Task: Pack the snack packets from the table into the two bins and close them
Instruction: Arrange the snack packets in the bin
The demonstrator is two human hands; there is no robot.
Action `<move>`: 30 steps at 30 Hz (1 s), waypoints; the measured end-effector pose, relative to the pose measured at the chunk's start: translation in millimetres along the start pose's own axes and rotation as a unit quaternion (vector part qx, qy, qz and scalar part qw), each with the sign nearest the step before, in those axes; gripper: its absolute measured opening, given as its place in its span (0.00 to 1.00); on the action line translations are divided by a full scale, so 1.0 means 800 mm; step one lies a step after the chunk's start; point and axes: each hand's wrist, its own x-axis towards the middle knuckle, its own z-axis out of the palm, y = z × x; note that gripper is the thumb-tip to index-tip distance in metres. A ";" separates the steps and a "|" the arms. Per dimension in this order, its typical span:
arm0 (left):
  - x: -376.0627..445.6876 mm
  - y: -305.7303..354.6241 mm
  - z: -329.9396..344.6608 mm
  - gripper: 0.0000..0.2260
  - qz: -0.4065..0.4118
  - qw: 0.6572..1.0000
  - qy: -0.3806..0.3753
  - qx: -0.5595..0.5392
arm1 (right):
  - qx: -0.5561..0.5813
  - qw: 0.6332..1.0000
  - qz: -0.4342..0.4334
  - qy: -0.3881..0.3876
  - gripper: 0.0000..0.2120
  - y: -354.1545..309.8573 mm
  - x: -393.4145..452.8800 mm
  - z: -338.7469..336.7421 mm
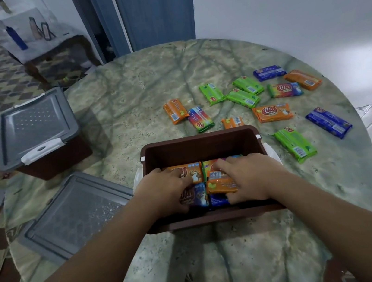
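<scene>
Both hands are down inside the open brown bin (201, 145), which sits at the table's centre. The left hand (163, 188) lies over an orange packet and a dark blue packet (197, 196), its fingers curled down onto them; whether it actually grips one I cannot tell. The right hand (249, 177) rests with fingers bent over an orange packet (221, 184) lying on top of the others, thumb tucked at its near edge.

Loose snack packets (273, 112) in green, orange, blue and rainbow wrappers lie scattered from twelve o'clock round to three o'clock of the bin on the marbled round table (138, 94). A grey lid (76, 211) lies flat at nine o'clock, just beside the bin. The second bin (40, 137), with its lid on, stands at ten o'clock near the table's edge.
</scene>
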 end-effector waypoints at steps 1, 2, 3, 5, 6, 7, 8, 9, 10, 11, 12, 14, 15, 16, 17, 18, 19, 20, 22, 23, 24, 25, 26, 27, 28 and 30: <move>0.000 0.000 0.000 0.33 -0.001 1.000 0.001 0.000 | 0.002 1.000 -0.003 -0.002 0.33 0.000 -0.001 -0.001; 0.000 0.000 0.001 0.33 -0.002 1.000 0.003 -0.001 | 0.001 1.000 -0.008 -0.003 0.29 -0.001 -0.002 -0.002; 0.000 0.000 0.001 0.33 -0.004 1.000 0.005 -0.002 | 0.003 1.000 -0.012 0.000 0.25 -0.002 -0.003 -0.003; 0.000 0.000 0.001 0.33 -0.007 1.000 0.012 -0.004 | 0.034 0.999 -0.012 0.014 0.23 -0.002 -0.004 -0.004; 0.000 0.000 0.001 0.33 -0.008 1.000 0.016 -0.006 | 0.053 0.998 -0.011 0.020 0.24 -0.002 -0.005 -0.005; 0.000 -0.001 0.001 0.32 -0.008 1.000 0.019 -0.008 | 0.067 0.997 -0.012 0.024 0.25 -0.002 -0.005 -0.006; 0.000 -0.001 0.001 0.32 -0.008 1.000 0.022 -0.011 | 0.074 0.997 -0.014 0.027 0.25 0.000 -0.004 -0.005; 0.000 -0.002 0.001 0.31 -0.008 1.000 0.025 -0.016 | 0.076 0.997 -0.015 0.025 0.23 0.002 -0.003 -0.003; -0.001 -0.002 0.001 0.30 -0.010 0.999 0.028 -0.021 | 0.078 0.997 -0.009 0.023 0.22 0.003 -0.001 -0.002; -0.002 -0.003 0.001 0.30 -0.011 0.999 0.031 -0.024 | 0.085 0.996 0.001 0.019 0.20 0.005 0.001 -0.001; -0.002 -0.003 0.001 0.30 -0.011 0.999 0.034 -0.026 | 0.096 0.995 0.013 0.014 0.19 0.007 0.002 0.000; -0.003 -0.002 0.001 0.30 -0.010 0.999 0.036 -0.028 | 0.114 0.993 0.029 0.005 0.19 0.007 0.003 -0.003; -0.003 -0.002 0.001 0.30 -0.010 0.999 0.038 -0.026 | 0.112 0.993 0.032 0.001 0.20 0.006 0.002 -0.005; -0.003 -0.003 0.000 0.29 -0.010 0.999 0.039 -0.023 | 0.103 0.994 0.031 -0.005 0.21 0.004 0.001 -0.008; -0.003 -0.003 0.000 0.29 -0.009 0.999 0.039 -0.020 | 0.090 0.995 0.028 -0.014 0.22 0.003 0.000 -0.010; -0.003 -0.003 0.000 0.29 -0.009 0.999 0.040 -0.018 | 0.079 0.996 0.025 -0.023 0.23 0.001 0.000 -0.010; -0.002 -0.003 0.000 0.29 -0.008 0.999 0.040 -0.019 | 0.068 0.997 0.023 -0.034 0.23 0.000 0.000 -0.011; -0.002 -0.002 0.000 0.29 -0.009 0.999 0.040 -0.021 | 0.058 0.997 0.021 -0.043 0.23 0.000 0.001 -0.011; -0.003 -0.002 0.000 0.29 -0.010 0.999 0.042 -0.022 | 0.038 0.998 0.015 -0.049 0.23 0.000 0.002 -0.011; -0.003 -0.003 0.001 0.29 -0.010 0.999 0.044 -0.023 | 0.032 0.998 0.012 -0.049 0.22 0.000 0.002 -0.010; -0.003 -0.003 0.001 0.29 -0.010 0.999 0.046 -0.025 | 0.029 0.998 0.010 -0.046 0.21 0.000 0.001 -0.010; -0.002 -0.003 0.001 0.29 -0.010 0.999 0.047 -0.026 | 0.027 0.999 0.008 -0.042 0.20 0.000 0.001 -0.010; -0.002 -0.003 0.001 0.29 -0.010 0.999 0.047 -0.025 | 0.028 0.999 0.006 -0.035 0.18 0.000 0.000 -0.010; -0.001 -0.003 0.001 0.30 -0.011 0.999 0.045 -0.025 | 0.031 0.999 0.004 -0.028 0.17 0.000 0.000 -0.010; 0.000 -0.004 0.002 0.30 -0.012 0.999 0.042 -0.026 | 0.029 0.999 -0.001 -0.020 0.17 0.000 0.000 -0.009; 0.001 -0.005 0.004 0.31 -0.015 0.999 0.036 -0.030 | 0.018 1.000 -0.007 -0.006 0.17 0.001 0.001 -0.008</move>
